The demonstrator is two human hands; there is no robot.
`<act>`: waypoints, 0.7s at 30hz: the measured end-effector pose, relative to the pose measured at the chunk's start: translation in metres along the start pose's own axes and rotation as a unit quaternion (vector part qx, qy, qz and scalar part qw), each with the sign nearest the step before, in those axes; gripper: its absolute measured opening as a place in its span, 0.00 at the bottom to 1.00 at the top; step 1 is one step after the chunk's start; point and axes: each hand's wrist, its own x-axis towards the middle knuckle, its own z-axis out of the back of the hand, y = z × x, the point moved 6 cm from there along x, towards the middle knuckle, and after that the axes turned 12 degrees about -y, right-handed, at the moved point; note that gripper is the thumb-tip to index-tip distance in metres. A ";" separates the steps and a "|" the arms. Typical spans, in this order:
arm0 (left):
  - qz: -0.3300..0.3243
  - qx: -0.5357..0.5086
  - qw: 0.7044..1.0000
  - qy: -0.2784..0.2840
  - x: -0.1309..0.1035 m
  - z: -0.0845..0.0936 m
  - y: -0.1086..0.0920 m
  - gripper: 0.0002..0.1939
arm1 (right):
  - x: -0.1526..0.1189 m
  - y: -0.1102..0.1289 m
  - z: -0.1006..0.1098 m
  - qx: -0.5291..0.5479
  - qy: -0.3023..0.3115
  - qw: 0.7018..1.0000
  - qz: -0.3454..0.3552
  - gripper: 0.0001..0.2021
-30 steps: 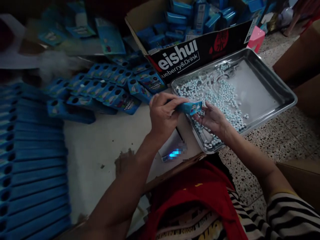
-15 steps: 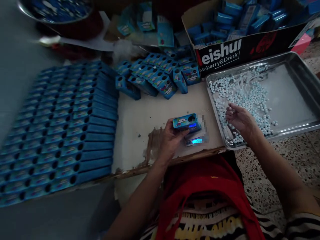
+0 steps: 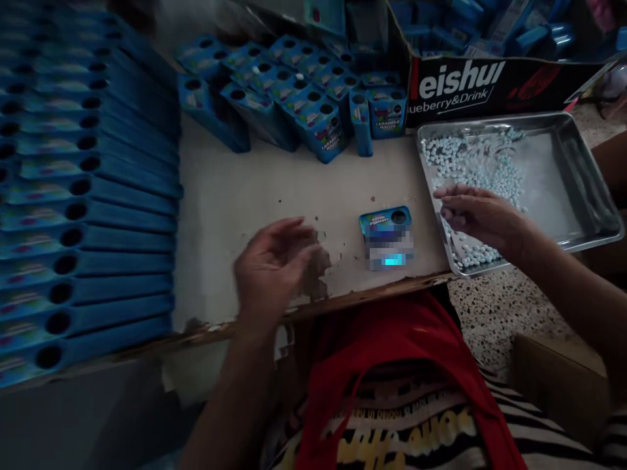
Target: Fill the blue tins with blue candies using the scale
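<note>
My left hand [image 3: 274,261] hovers over the table's worn front part, fingers apart and curved, holding nothing. To its right a blue candy box [image 3: 385,220] rests on a small scale [image 3: 389,251] with a lit display, partly blurred out. My right hand [image 3: 473,209] is over the left side of a metal tray [image 3: 578,245]; its fingers are bent together, and what they may hold is too small to make out. Small pale candies [image 3: 490,170] lie spread over the tray's left half.
Tight rows of blue boxes [image 3: 73,212] fill the left side. More boxes [image 3: 313,108] stand at the back. Behind the tray is a black carton [image 3: 455,91] with blue packages. A person's arm [image 3: 610,160] shows at the right edge.
My left hand has let go of the blue box on the scale and moved left, its fingers opening. My right hand stays over the tray's left side. The view has shifted.
</note>
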 end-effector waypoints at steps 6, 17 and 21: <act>-0.024 0.039 0.996 -0.079 0.004 0.057 -0.002 0.31 | -0.015 0.030 -0.019 -0.042 -0.013 0.999 0.006 0.02; -0.049 0.032 0.998 -0.037 -0.002 0.026 -0.021 0.18 | -0.033 0.045 -0.044 -0.124 0.016 0.990 0.064 0.07; -0.060 0.032 0.997 -0.040 -0.005 0.020 -0.023 0.17 | -0.035 0.043 -0.049 -0.108 0.025 0.993 0.044 0.07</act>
